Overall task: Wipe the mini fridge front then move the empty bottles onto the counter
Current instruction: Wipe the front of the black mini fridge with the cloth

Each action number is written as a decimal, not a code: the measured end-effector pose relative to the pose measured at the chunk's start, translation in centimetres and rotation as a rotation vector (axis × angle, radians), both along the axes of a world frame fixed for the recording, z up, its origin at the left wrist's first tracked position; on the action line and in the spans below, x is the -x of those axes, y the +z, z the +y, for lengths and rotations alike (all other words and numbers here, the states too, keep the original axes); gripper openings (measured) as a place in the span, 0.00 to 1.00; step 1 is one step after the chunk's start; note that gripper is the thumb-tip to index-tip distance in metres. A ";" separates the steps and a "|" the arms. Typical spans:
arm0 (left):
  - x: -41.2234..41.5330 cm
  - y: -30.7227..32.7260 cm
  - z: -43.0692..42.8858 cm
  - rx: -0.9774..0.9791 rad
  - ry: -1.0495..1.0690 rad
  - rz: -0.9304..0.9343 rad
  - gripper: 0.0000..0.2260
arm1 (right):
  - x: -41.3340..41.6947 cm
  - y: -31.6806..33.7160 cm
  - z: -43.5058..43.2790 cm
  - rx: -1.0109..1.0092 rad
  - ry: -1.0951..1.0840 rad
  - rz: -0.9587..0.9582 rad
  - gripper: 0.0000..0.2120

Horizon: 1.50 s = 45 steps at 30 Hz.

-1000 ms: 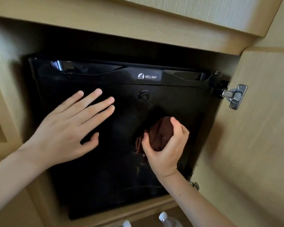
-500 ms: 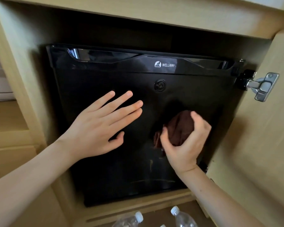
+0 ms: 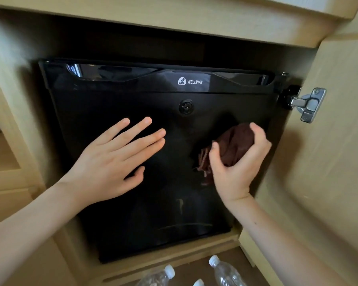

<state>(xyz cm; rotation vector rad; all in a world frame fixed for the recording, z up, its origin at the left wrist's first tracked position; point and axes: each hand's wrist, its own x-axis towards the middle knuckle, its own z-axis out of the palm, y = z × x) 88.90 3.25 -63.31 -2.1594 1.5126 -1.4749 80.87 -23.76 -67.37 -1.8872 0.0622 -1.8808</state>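
Working from the largest item down, we start with the wooden cabinet [image 3: 326, 182], whose door stands swung open on the right and hangs from a metal hinge [image 3: 307, 104]. Set inside the cabinet recess is the mini fridge [image 3: 153, 213], a glossy black unit with a WELLWAY logo [image 3: 190, 81] on its top band and a round lock [image 3: 186, 107] just below.

Our left hand [image 3: 112, 162] lies open, fingers spread flat against the left half of the fridge front, apparently bracing the door. Our right hand [image 3: 236, 166] is closed around a bunched dark brown cloth [image 3: 236, 145], which it presses to the right half of the front, beneath and to the right of the lock.

We judge the wiping step to be in hand; the bottle step is not yet begun. The front reads as hard, smooth and slippery, so the soft cloth should glide easily; keep it wadded in the palm so that no loose edge trails.

At the bottom edge of the view, on the floor in front of the cabinet, we see three clear plastic bottles [image 3: 225, 273] with white caps [image 3: 213, 260]. If empty, they will be very light, thin-walled and easily crushed or tipped. We recommend taking each by the neck just under the cap, or lightly around the body.
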 end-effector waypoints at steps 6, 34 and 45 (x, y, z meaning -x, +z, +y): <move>0.1 0.2 0.0 -0.004 -0.005 0.013 0.27 | -0.1 -2.7 1.0 0.486 0.005 0.113 0.25; 0.2 -0.3 -0.3 0.039 -0.020 0.005 0.27 | 0.9 -0.8 -1.8 0.101 -0.014 0.057 0.30; 0.0 -2.5 -0.1 0.019 -0.011 0.007 0.26 | -0.9 -10.8 4.7 0.625 0.038 0.158 0.23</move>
